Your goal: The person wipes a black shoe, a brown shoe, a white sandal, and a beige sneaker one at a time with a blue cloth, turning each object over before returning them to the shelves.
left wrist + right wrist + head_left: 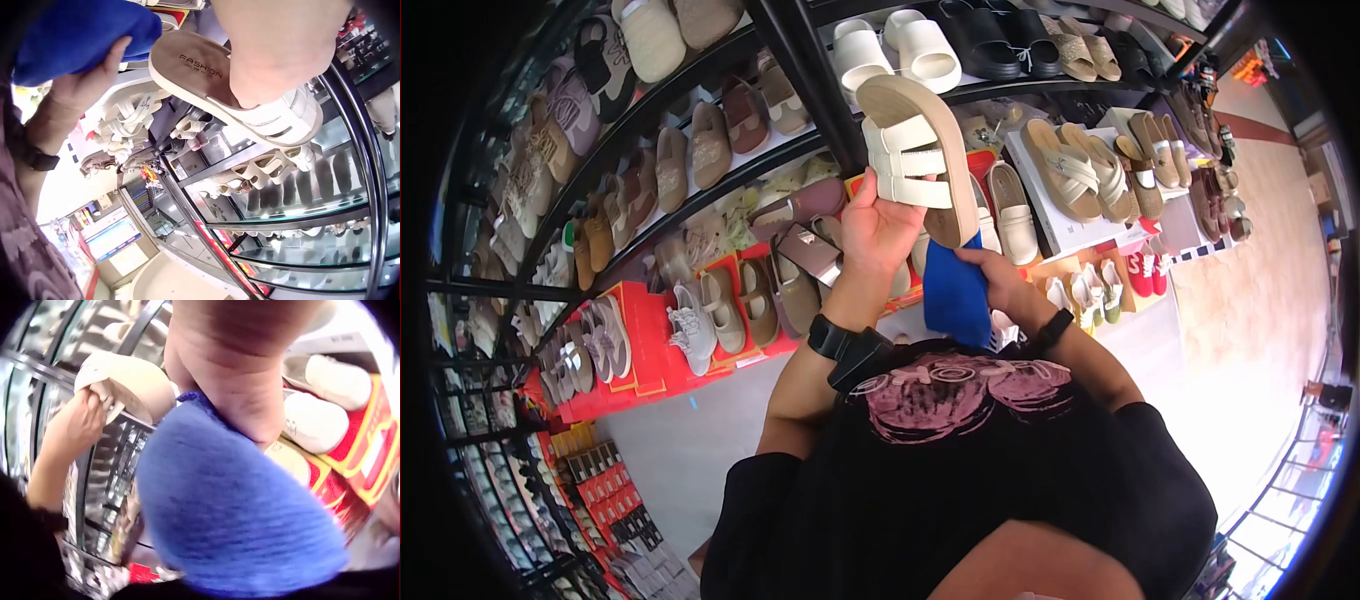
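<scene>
A cream slide sandal [912,188] with wide cut-out straps and a tan sole is held up in front of the shelves. My left hand [874,232] grips it by the strap side. Dark "FASHION" lettering shows on its insole [187,62] in the left wrist view. My right hand [1003,282] grips a blue cloth [956,295], which hangs down below the lower end of the sandal. Seen from the right wrist, the cloth [231,494] is ribbed and bunched under the hand, and its grasping fingertips are hidden there.
Shoe racks with black posts [805,70] rise in front and to the left. White slides [922,50] stand on the shelf above the sandal. Red boxes [655,335] bear rows of flats lower down. Cross-strap sandals [1062,170] sit on a white box at right, beside the pale floor [1240,270].
</scene>
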Demonstrator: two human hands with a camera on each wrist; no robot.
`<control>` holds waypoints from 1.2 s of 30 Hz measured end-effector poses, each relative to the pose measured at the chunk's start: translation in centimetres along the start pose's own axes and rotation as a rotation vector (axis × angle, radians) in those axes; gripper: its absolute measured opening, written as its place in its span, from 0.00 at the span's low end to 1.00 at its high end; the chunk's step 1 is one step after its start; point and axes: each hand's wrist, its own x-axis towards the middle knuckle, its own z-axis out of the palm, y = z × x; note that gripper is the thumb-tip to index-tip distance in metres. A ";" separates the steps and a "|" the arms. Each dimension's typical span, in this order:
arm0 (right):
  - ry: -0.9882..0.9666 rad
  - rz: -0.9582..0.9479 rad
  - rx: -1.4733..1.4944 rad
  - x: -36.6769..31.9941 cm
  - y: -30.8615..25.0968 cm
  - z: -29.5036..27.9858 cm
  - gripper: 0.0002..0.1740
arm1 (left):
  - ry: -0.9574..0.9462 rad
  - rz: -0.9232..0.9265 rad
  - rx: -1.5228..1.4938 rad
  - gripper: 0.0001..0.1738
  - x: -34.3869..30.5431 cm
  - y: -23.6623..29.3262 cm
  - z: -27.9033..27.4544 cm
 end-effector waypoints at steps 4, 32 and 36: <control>-0.174 0.213 0.318 1.9 0.0 -1.8 0.18 | -0.111 -0.084 0.080 0.22 -0.6 -0.1 -1.0; -0.678 0.062 -0.013 -3.7 -7.9 7.9 0.28 | 0.508 -0.281 1.552 0.18 -14.5 8.2 7.6; -0.792 0.038 -0.289 -4.5 -9.4 10.3 0.30 | 0.524 -0.336 2.110 0.18 -14.3 8.6 13.7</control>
